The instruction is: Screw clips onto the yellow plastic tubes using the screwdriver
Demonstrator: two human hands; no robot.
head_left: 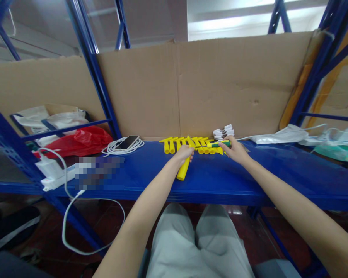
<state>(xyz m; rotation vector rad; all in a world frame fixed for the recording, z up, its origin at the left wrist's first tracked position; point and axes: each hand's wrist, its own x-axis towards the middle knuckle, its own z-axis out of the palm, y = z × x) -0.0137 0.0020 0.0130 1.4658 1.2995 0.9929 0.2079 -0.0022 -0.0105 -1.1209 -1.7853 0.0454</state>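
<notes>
My left hand (185, 155) is closed round a yellow plastic tube-shaped piece (183, 172), whose open round end points toward me. In my right hand (232, 150) is a screwdriver (217, 144) with a green and yellow handle, lying nearly level. Its shaft runs left to the upper part of the held piece; whether the tip sits in a screw is too small to tell. Behind my hands stands a row of similar yellow pieces (167, 147) on the blue shelf (150, 173). Several small white pieces (222, 132) with dark middles are stacked behind the right hand.
Coiled white cable (120, 148) and a phone (128, 142) lie left of the row. Further left are a power strip (53, 178) and a red plastic bag (78, 142). A white packet (279, 135) lies right. A cardboard panel (214, 85) closes the back; blue posts (94, 73) flank it.
</notes>
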